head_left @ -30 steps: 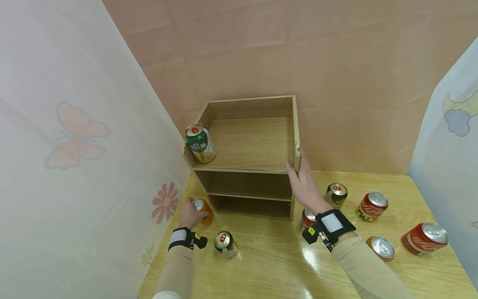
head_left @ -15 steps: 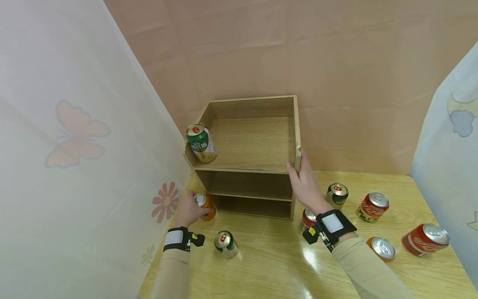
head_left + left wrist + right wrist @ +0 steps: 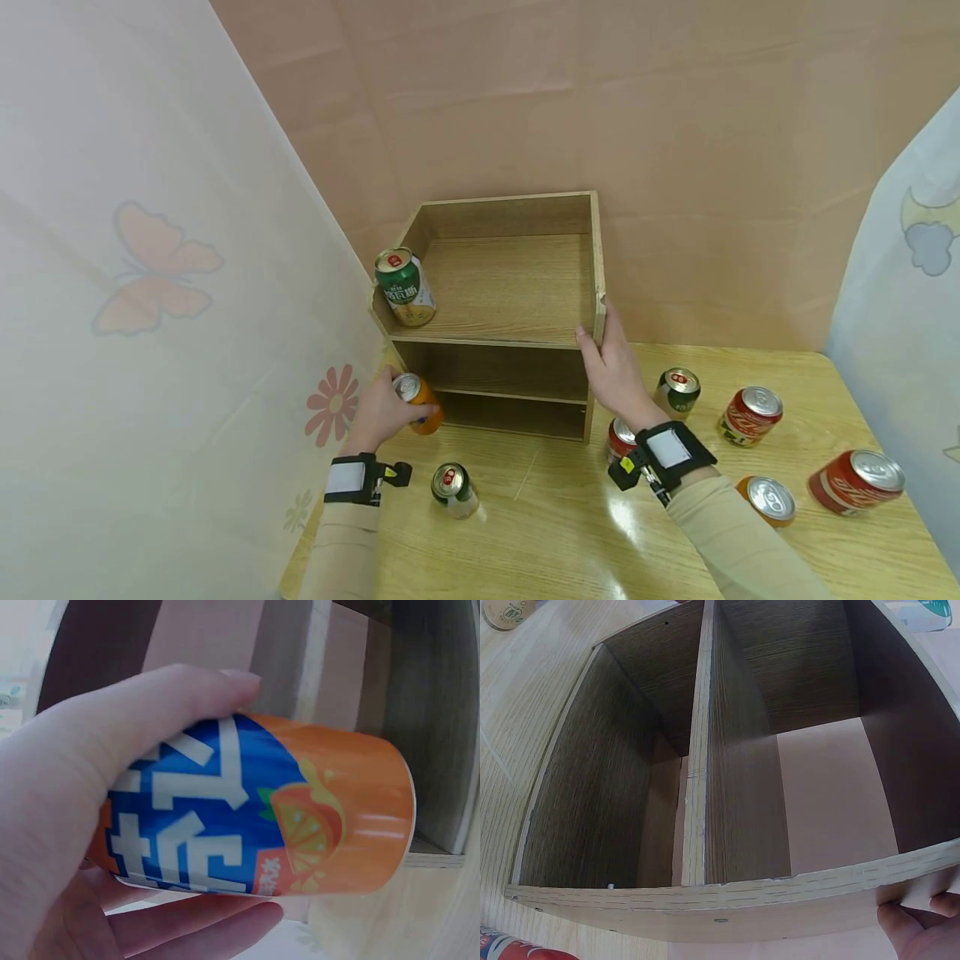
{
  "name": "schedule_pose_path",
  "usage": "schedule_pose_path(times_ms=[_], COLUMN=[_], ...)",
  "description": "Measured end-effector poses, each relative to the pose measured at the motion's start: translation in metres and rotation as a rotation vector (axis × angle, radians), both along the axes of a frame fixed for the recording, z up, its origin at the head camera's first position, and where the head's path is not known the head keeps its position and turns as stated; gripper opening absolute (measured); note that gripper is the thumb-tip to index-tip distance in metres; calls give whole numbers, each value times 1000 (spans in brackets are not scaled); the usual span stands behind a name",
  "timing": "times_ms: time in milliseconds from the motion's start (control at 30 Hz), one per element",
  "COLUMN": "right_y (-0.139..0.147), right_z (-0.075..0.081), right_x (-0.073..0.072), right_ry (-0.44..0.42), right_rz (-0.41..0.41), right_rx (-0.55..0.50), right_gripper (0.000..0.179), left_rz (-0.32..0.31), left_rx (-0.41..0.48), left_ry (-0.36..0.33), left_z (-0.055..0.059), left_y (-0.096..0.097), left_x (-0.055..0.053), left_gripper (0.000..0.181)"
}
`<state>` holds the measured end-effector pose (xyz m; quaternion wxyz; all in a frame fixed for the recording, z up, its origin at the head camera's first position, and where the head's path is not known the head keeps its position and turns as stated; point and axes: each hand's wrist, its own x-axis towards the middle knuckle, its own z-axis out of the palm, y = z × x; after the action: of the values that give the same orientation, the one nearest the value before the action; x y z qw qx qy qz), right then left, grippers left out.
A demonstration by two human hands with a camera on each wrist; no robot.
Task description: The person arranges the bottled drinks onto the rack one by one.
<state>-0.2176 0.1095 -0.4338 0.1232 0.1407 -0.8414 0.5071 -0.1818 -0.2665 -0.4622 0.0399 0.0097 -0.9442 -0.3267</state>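
Note:
My left hand (image 3: 381,412) grips an orange soda can (image 3: 352,817) in front of the left edge of a wooden shelf unit (image 3: 510,283). The can's blue label and orange-slice picture face the left wrist camera, and its base seems raised off the table. With my right hand (image 3: 617,375) I hold the unit's right side panel near the top front corner, thumb on the inner side. A green-and-white can (image 3: 405,292) stands in the top tray at its front left corner. Two open compartments lie below that tray.
A dark green can (image 3: 454,492) stands on the table before the shelf. Right of the unit are another green can (image 3: 677,396), red cans (image 3: 746,417) and an orange can (image 3: 767,500). A white patterned curtain (image 3: 187,400) borders the left side.
My left hand has taken the orange can upward and to the right, closer to the shelf's left front. My right hand stays on the side panel.

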Motion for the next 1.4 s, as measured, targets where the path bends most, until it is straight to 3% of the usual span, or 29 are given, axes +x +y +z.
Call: schedule_pose_path(times_ms=[433,733,933,1200,1400], right_y=[0,0,0,1,0], right_z=[1,1,1,1,2], right_x=[1,1,0,0,0], right_ry=[-11,-16,-14,-13,-3], right_rz=[-7,-13,-9,-8,-11], right_rx=[-4,-4,-6,-12,-8], right_gripper=[73,74,73,72,73], left_rz=[-10,24,64,79,98], left_rx=[32,52,85,79,75], left_ry=[121,206,269,447,465], left_z=[22,28,22,9,4], left_y=[12,26,34,44,49], left_x=[2,2,1,-3,-6], left_gripper=[67,70,74,76,75])
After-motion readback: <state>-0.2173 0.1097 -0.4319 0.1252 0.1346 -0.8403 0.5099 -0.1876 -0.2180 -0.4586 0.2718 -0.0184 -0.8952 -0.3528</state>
